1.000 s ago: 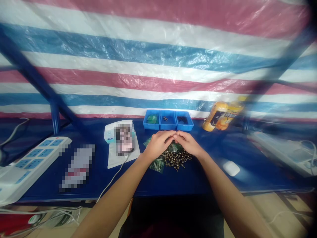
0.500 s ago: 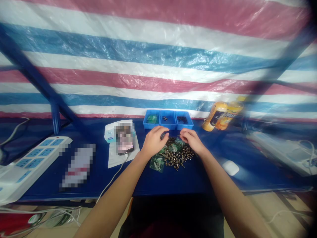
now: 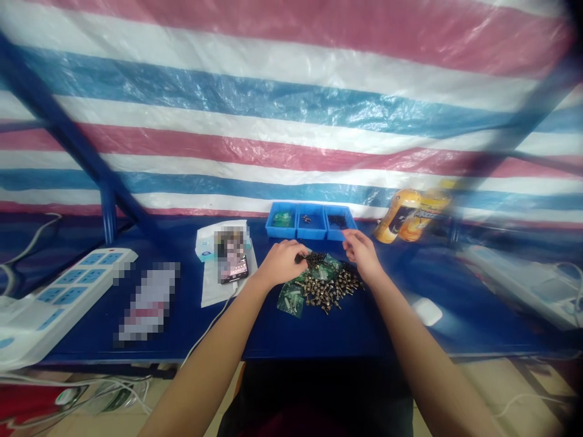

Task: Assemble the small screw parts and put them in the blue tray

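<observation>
A pile of brass-coloured, screw-like metal parts [image 3: 330, 290] lies on the blue table, with green-tinted plastic bags [image 3: 291, 300] of small pieces beside and among it. My left hand [image 3: 283, 262] is at the upper left of the pile, fingers curled and closed by a small dark piece [image 3: 299, 258]; its grip is partly hidden. Just in front of the right tray, my right hand [image 3: 362, 254] is closed in a pinch; whatever it holds is too small to make out. Small dark parts [image 3: 316, 260] lie between my hands.
Behind the pile stand three joined blue trays: the left tray [image 3: 281, 233] with green bags, the middle tray [image 3: 311, 233] with a few metal parts, the right tray [image 3: 340, 234] with dark pieces. Around them are a phone [image 3: 234, 267], two bottles [image 3: 401, 212], a white case [image 3: 428, 312] and power strips [image 3: 73, 288].
My right hand has moved slightly up and right, toward the right tray. My left hand has shifted a little down and left, and its fingers are more curled.
</observation>
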Demonstrator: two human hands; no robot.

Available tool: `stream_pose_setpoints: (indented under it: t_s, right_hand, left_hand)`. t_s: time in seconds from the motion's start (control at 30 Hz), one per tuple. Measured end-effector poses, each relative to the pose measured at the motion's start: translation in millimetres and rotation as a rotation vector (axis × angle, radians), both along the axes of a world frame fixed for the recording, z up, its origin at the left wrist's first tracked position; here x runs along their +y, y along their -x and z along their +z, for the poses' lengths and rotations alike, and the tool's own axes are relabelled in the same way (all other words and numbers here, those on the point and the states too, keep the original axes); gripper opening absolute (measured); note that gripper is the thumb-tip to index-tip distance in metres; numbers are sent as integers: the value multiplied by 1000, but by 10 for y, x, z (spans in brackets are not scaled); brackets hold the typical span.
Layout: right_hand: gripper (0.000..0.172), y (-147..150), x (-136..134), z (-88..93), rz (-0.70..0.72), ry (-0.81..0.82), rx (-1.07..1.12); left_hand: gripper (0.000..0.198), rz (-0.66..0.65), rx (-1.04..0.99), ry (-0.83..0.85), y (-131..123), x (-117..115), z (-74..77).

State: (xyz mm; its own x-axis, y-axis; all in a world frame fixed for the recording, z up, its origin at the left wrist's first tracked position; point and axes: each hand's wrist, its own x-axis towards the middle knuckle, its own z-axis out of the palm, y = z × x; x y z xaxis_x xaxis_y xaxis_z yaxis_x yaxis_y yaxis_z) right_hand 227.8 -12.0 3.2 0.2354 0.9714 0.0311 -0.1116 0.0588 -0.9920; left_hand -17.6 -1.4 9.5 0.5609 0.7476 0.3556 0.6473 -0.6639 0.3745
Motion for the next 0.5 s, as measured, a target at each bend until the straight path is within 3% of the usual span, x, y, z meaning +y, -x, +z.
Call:
stream_pose_setpoints:
  t_s: [0.5]
  right_hand:
    - [41, 21, 15, -100, 47, -3, -160]
  left_hand:
    - [22, -61, -19, -46, -27, -10, 14]
